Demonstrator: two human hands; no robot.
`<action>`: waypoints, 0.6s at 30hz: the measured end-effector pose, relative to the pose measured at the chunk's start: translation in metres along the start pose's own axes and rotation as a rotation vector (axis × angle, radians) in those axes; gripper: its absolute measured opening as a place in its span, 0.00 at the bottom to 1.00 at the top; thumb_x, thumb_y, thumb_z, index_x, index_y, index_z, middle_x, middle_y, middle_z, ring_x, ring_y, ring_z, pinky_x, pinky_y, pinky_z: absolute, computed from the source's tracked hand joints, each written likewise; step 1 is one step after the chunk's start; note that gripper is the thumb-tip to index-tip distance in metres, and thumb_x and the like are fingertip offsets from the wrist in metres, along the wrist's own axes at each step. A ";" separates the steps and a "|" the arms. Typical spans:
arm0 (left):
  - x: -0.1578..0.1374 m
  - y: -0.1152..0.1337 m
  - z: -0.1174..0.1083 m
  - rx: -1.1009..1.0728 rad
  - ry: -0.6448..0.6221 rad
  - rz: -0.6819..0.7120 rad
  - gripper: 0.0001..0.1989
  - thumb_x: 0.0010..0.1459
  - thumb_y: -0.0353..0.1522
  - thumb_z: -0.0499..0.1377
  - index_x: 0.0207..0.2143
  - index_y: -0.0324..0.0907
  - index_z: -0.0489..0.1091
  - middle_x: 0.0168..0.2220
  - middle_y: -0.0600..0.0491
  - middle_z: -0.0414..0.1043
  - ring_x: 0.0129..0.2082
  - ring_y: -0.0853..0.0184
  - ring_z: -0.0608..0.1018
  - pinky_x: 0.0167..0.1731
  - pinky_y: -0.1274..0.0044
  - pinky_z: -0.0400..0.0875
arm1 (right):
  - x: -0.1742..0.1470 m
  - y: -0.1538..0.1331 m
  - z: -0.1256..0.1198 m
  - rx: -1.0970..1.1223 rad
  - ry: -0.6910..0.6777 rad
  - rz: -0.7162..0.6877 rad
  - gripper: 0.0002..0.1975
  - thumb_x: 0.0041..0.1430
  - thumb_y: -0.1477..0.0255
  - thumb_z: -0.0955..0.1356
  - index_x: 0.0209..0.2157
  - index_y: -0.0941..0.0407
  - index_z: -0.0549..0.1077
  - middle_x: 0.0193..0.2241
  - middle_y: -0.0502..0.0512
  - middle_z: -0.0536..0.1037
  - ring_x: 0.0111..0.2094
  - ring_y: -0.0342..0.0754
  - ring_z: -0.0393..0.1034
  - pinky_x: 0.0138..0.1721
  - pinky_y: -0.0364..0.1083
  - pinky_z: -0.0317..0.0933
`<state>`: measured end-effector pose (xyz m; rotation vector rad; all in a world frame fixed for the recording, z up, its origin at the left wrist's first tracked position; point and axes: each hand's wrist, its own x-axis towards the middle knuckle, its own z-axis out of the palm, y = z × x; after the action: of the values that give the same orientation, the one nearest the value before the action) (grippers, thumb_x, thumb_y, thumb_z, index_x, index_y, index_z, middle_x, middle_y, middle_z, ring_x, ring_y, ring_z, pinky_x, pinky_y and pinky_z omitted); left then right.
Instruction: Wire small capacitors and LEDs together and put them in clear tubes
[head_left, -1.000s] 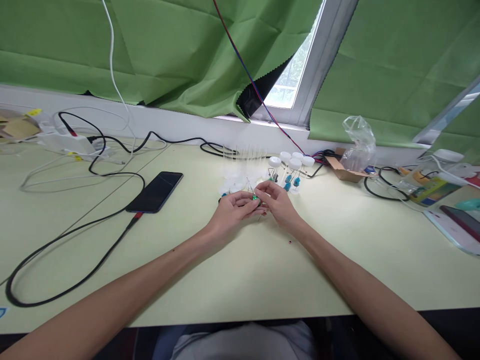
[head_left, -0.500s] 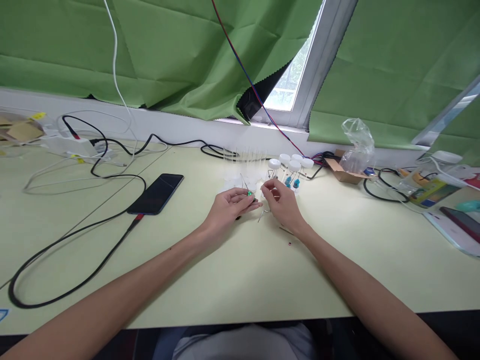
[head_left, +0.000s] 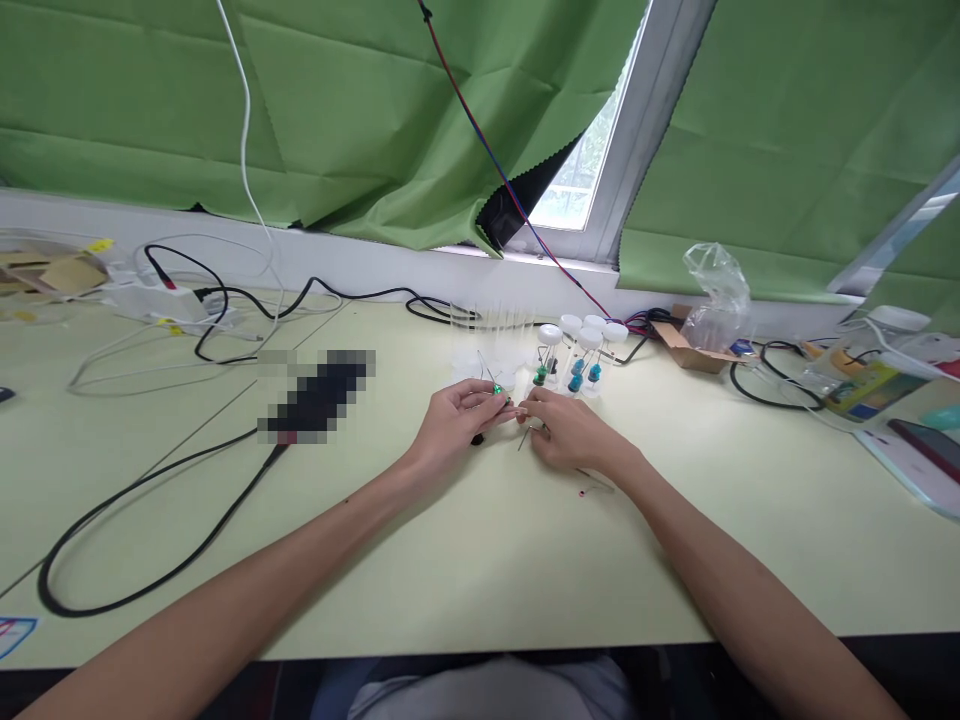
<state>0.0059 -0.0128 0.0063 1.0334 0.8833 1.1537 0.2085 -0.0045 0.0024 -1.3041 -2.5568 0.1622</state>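
Observation:
My left hand (head_left: 459,420) pinches a small green piece with thin wire legs (head_left: 498,391) between thumb and fingers, the wires pointing up. My right hand (head_left: 566,428) is beside it, fingers curled in, its fingertips close to the left fingertips; whatever they grip is hidden. A bent metal wire (head_left: 527,436) shows at the right thumb, partly covered. Under the left hand lies a small black piece (head_left: 477,439). Just behind the hands stand several clear tubes with white caps (head_left: 592,340), holding blue, green and dark pieces with wire legs.
Behind my left hand are upright clear tubes (head_left: 491,335). A pixelated dark phone-like shape (head_left: 319,400) with a black cable (head_left: 187,455) is at left. Near my right forearm lie a thin wire (head_left: 596,481) and a tiny red ring (head_left: 582,493). An open cardboard box (head_left: 694,350) stands back right.
My right hand has lowered toward the table and turned flatter, its fingers now over the bent wire. More of the capped tubes shows. My left hand keeps the green piece.

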 end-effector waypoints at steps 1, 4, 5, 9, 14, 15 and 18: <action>0.000 -0.001 0.000 -0.006 -0.005 0.002 0.16 0.53 0.33 0.71 0.40 0.38 0.72 0.37 0.48 0.81 0.41 0.58 0.84 0.54 0.67 0.73 | 0.000 0.001 0.001 0.012 -0.007 -0.003 0.15 0.56 0.80 0.64 0.44 0.55 0.74 0.43 0.56 0.73 0.38 0.49 0.70 0.36 0.46 0.59; 0.001 -0.002 0.000 -0.010 -0.011 0.000 0.17 0.51 0.33 0.71 0.40 0.38 0.72 0.37 0.48 0.81 0.41 0.58 0.84 0.54 0.67 0.73 | 0.000 0.002 0.001 0.057 -0.014 -0.012 0.10 0.61 0.78 0.63 0.42 0.56 0.73 0.42 0.57 0.73 0.39 0.50 0.70 0.38 0.46 0.60; 0.001 -0.002 0.000 -0.007 -0.010 -0.001 0.17 0.51 0.33 0.71 0.40 0.38 0.72 0.37 0.48 0.81 0.41 0.58 0.84 0.54 0.67 0.73 | 0.001 0.002 0.001 0.077 -0.017 -0.017 0.09 0.62 0.77 0.63 0.41 0.56 0.73 0.41 0.57 0.72 0.39 0.49 0.70 0.38 0.47 0.60; 0.001 -0.003 0.001 -0.006 -0.010 -0.003 0.15 0.52 0.33 0.71 0.40 0.37 0.72 0.37 0.48 0.81 0.41 0.58 0.84 0.55 0.67 0.73 | 0.003 0.003 0.002 0.141 -0.031 -0.025 0.07 0.64 0.78 0.63 0.37 0.57 0.71 0.38 0.56 0.71 0.39 0.48 0.69 0.39 0.47 0.61; 0.000 -0.003 0.002 -0.003 -0.009 -0.011 0.15 0.52 0.33 0.71 0.40 0.37 0.72 0.36 0.48 0.81 0.40 0.59 0.84 0.54 0.68 0.73 | 0.005 0.005 0.009 0.127 -0.024 -0.016 0.06 0.66 0.78 0.62 0.35 0.57 0.69 0.37 0.55 0.70 0.37 0.48 0.67 0.38 0.46 0.60; 0.000 -0.004 0.002 0.000 -0.010 -0.012 0.15 0.52 0.33 0.71 0.40 0.38 0.72 0.36 0.48 0.81 0.40 0.59 0.84 0.54 0.68 0.73 | 0.005 0.006 0.010 0.117 -0.019 -0.019 0.06 0.66 0.78 0.62 0.35 0.57 0.68 0.37 0.55 0.70 0.37 0.48 0.67 0.38 0.46 0.60; 0.000 -0.004 0.003 0.007 -0.005 -0.013 0.15 0.52 0.33 0.71 0.40 0.38 0.72 0.36 0.49 0.81 0.40 0.59 0.84 0.54 0.68 0.73 | 0.007 0.006 0.013 0.075 -0.008 -0.030 0.07 0.67 0.78 0.62 0.34 0.57 0.67 0.36 0.55 0.69 0.36 0.48 0.66 0.37 0.46 0.59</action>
<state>0.0092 -0.0138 0.0037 1.0342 0.8897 1.1374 0.2060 0.0048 -0.0101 -1.2402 -2.5491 0.2554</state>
